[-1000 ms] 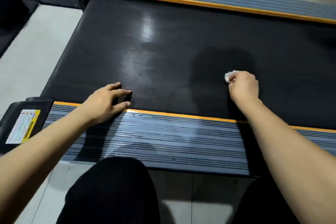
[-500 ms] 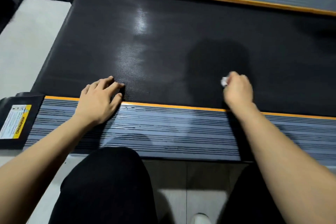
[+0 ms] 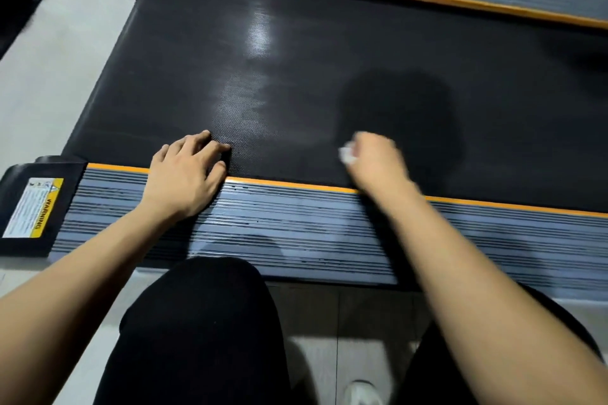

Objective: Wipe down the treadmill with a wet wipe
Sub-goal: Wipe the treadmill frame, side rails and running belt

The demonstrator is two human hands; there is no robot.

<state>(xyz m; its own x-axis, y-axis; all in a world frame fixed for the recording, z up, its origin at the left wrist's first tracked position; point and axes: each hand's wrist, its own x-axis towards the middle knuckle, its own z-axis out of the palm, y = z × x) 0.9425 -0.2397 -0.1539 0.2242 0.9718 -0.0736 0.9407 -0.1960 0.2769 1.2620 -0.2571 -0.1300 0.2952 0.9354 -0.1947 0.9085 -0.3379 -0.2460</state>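
Observation:
The treadmill's black belt (image 3: 296, 52) runs across the view between two grey ribbed side rails with orange edges. My right hand (image 3: 378, 163) grips a small crumpled white wet wipe (image 3: 347, 154) and holds it on the belt close to the near rail (image 3: 296, 223); the hand is motion-blurred. My left hand (image 3: 186, 174) rests flat across the near rail's orange edge, with its fingertips on the belt.
A warning sticker (image 3: 33, 207) sits on the black end cap at the near rail's left end. Pale floor tiles (image 3: 49, 69) lie left of the treadmill. My black-trousered knees (image 3: 204, 332) are below the near rail, with a white shoe (image 3: 362, 393) between them.
My right hand with the wipe has slid left along the belt and nearer to the near rail. My left hand has stayed on the rail edge.

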